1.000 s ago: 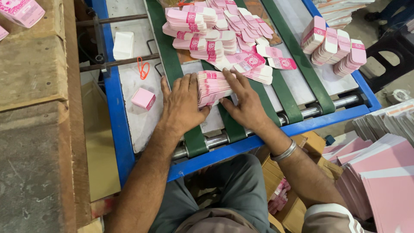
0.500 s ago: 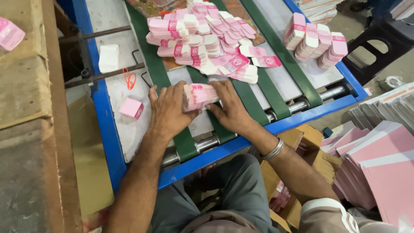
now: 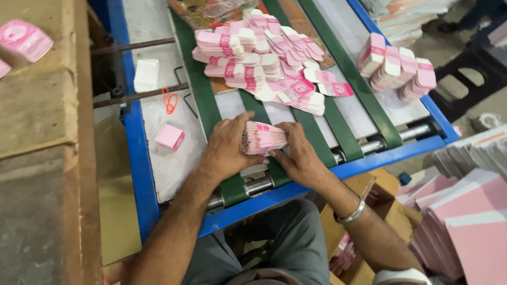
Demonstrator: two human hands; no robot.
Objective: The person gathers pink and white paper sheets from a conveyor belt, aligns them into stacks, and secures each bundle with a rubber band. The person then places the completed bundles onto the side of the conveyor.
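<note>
Both my hands press a stack of flat pink-and-white folded cartons (image 3: 262,138) from either side on the conveyor table. My left hand (image 3: 227,150) clamps its left end and my right hand (image 3: 298,155) its right end, a metal bangle on that wrist. The stack stands on edge between two green belts (image 3: 203,105). Just beyond it lies a heap of banded bundles (image 3: 248,58) of the same pink cartons, with loose ones fanned out toward me.
A blue frame (image 3: 136,153) rims the table. On its left part lie a small pink box (image 3: 169,136), a white block (image 3: 146,75) and an orange band (image 3: 169,100). More bundles (image 3: 396,66) stand at right. Pink sheets (image 3: 470,221) and cardboard boxes (image 3: 380,187) sit lower right.
My hands have squeezed the stack tighter and squared it up, staying at the near end of the belts. The view has shifted so the table sits further left.
</note>
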